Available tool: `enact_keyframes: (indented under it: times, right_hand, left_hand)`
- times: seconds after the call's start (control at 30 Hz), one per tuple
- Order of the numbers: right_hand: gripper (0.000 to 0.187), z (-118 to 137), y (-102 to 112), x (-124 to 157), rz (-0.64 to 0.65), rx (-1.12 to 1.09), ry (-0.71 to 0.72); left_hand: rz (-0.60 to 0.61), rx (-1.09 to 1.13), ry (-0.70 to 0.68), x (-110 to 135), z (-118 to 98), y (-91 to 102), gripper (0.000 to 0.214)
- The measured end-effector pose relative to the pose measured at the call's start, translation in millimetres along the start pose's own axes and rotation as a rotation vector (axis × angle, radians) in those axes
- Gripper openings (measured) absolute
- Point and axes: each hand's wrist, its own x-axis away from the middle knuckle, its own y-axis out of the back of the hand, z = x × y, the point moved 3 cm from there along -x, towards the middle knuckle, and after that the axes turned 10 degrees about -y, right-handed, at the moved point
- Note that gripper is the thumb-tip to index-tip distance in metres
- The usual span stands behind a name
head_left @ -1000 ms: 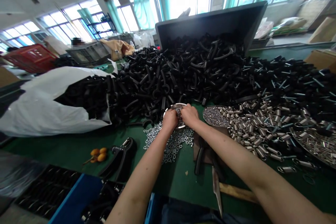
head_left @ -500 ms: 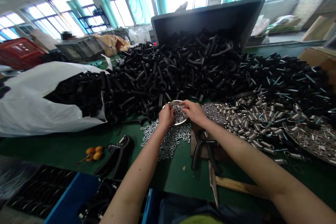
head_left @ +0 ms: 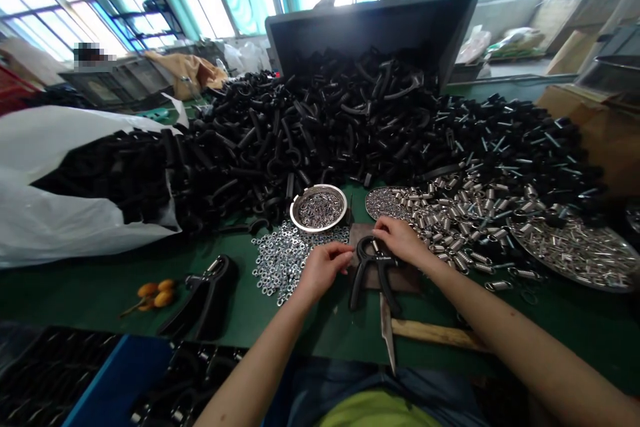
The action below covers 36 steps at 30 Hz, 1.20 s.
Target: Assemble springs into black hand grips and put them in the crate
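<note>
A black hand grip strengthener (head_left: 384, 278) lies on a dark flat metal block (head_left: 407, 280), its two handles toward me. My left hand (head_left: 323, 271) is at its left side, thumb and fingertips pinched together; whatever is between them is too small to make out. My right hand (head_left: 401, 240) hovers by the top of the strengthener with its fingertips closed, and their contents are hidden. Behind my left hand, loose nuts (head_left: 280, 260) spread over the green table. A round metal bowl (head_left: 319, 229) of small metal parts stands just beyond them.
Black handles (head_left: 320, 127) are heaped at the back before a grey bin (head_left: 370, 27). Springs (head_left: 450, 220) and a tray of pins (head_left: 585, 257) lie right. Scissors-like blade (head_left: 387, 333) and a wooden-handled tool (head_left: 435, 333) lie in front. Another grip strengthener (head_left: 215, 300) and orange fruits (head_left: 163, 293) are left.
Both hands have left the metal bowl and come nearer to me, to either side of the grip strengthener on the block. The view has shifted a little to the right.
</note>
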Motion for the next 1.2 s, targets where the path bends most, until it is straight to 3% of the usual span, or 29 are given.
enact_keyframes:
  times: [0.13, 0.3, 0.47, 0.6, 0.7, 0.8, 0.87, 0.93, 1.0, 1.1, 1.2]
  right_hand:
    - [0.010, 5.0, -1.1, 5.6, -0.010, 0.122, 0.072]
    - [0.012, 9.0, -2.6, 15.1, -0.021, 0.247, 0.130]
    - [0.013, 10.5, 11.9, 28.6, -0.023, 0.288, 0.137]
    - [0.011, 4.4, 34.2, 79.8, 0.087, 0.286, 0.161]
    - [0.010, -5.7, 33.0, 132.3, 0.220, 0.309, 0.166]
    - [0.019, -16.6, 17.2, 168.1, 0.144, 0.405, 0.156]
    - [0.011, -23.0, 6.3, 177.0, 0.057, 0.466, 0.169]
    - [0.003, -27.8, 1.6, 177.4, -0.003, 0.511, 0.226]
    - [0.008, -30.2, 5.5, 175.0, -0.025, 0.535, 0.326]
    - [0.018, -29.7, 20.9, 175.3, 0.042, 0.512, 0.440]
    - [0.026, -23.4, 35.6, 179.9, 0.126, 0.411, 0.478]
  left_hand:
    - [0.014, -0.050, -0.017, -1.7, 5.0, -9.1, 0.022]
    - [-0.017, -0.464, -0.248, -10.2, -5.2, -23.4, 0.017]
    - [0.005, -0.607, -0.343, -18.0, -7.5, -38.1, 0.014]
    - [0.013, -0.671, -0.369, -19.7, -5.9, -40.4, 0.015]
    - [0.034, -0.754, -0.435, -17.2, -6.8, -42.0, 0.015]
    - [0.086, -0.908, -0.541, -13.3, -8.1, -45.7, 0.016]
    - [0.112, -0.975, -0.582, -10.8, -8.9, -47.3, 0.019]
    - [0.115, -1.006, -0.585, -7.4, -10.8, -47.1, 0.022]
    - [0.121, -1.042, -0.575, -1.2, -14.3, -46.3, 0.024]
    - [0.152, -1.116, -0.528, 13.0, -19.6, -45.9, 0.019]
    - [0.193, -1.177, -0.446, 26.0, -21.1, -47.8, 0.036]
